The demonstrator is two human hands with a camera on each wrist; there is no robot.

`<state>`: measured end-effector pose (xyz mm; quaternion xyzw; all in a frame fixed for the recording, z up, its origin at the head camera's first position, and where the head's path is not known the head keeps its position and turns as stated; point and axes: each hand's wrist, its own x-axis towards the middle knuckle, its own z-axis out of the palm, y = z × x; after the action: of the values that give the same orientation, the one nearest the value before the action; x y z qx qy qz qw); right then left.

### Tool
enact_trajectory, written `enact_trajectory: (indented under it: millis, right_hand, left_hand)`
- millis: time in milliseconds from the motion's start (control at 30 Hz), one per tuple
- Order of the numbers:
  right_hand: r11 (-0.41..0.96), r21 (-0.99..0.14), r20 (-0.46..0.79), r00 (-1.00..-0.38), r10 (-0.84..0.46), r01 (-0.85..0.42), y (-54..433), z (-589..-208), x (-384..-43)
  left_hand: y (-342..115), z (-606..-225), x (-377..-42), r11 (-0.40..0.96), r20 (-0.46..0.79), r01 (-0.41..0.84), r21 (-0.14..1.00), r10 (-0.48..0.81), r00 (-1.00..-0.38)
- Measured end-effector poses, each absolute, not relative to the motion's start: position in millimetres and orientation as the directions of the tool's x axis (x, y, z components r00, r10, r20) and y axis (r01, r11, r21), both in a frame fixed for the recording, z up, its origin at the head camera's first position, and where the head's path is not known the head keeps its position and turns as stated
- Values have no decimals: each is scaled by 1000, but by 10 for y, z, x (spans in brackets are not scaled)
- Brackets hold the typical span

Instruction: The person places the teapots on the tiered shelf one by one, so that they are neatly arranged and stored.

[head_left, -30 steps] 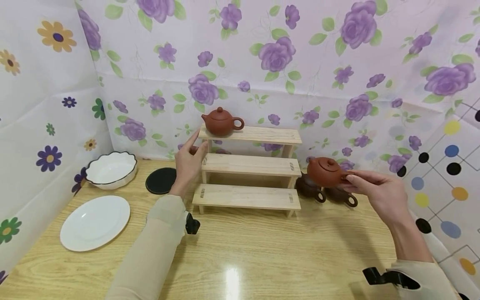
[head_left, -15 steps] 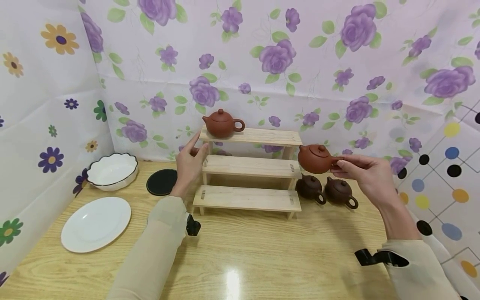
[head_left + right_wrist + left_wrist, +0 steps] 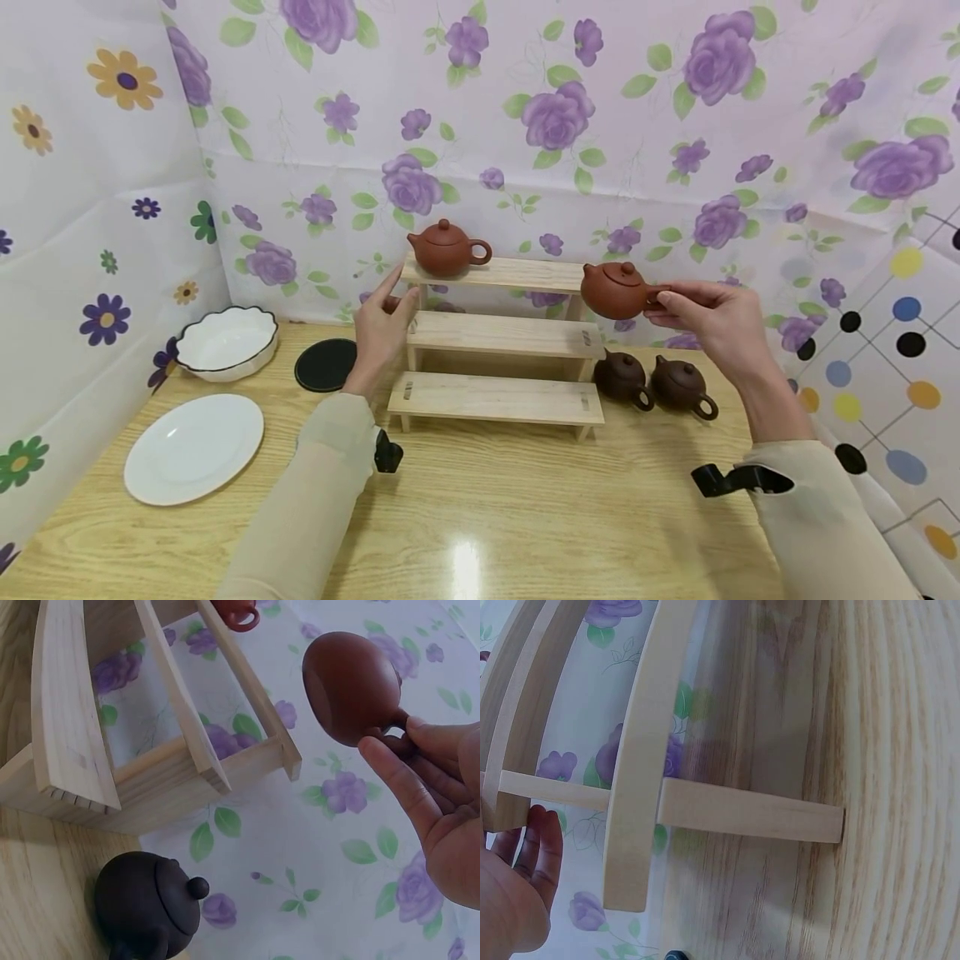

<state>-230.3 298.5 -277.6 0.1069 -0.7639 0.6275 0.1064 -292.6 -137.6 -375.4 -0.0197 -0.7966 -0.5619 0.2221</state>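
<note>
Head view: right hand [image 3: 716, 321] pinches 1 teapot [image 3: 615, 290] clear of rack [image 3: 495, 396]; left hand [image 3: 381, 333] (fingers relaxed) touches its edge.

Well left of the grip sit a white plate [image 3: 194, 450] and a scalloped bowl [image 3: 227, 343]. A black disc [image 3: 324, 365] lies nearer; flowered sheeting [image 3: 517, 171] rises behind.

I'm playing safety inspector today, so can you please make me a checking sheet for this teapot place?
Surface: wood-grain table, with a glare spot near the front.
Job's things: wooden stand with three steps; red-brown teapot on its top step; held teapot in the air; two dark teapots right of the stand.
Clutter: white plate, wavy-rimmed bowl, black disc, all at left.
Hands: left hand holds the stand's upper left end; right hand pinches the held teapot's handle.
Cables: nothing seen.
Surroundings: flowery sheet behind.
</note>
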Motion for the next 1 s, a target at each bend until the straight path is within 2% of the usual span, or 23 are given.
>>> enact_trajectory:
  millis: [167,433,1000]
  right_hand:
    - [168,-932,315,-947,-59,-320,2913,-2740,-2394]
    - [149,-946,282,-958,-52,-287,2834,-2735,-2527]
    - [236,-940,232,-969,-88,-247,2652,-2691,-2850]
  left_hand:
    - [-1376,-3752,-2924,363,375,280,889,-223,-900]
    - [-1375,-3760,-2938,358,375,283,890,-221,-900]
    - [-1388,-3756,-2919,353,375,290,890,-204,-904]
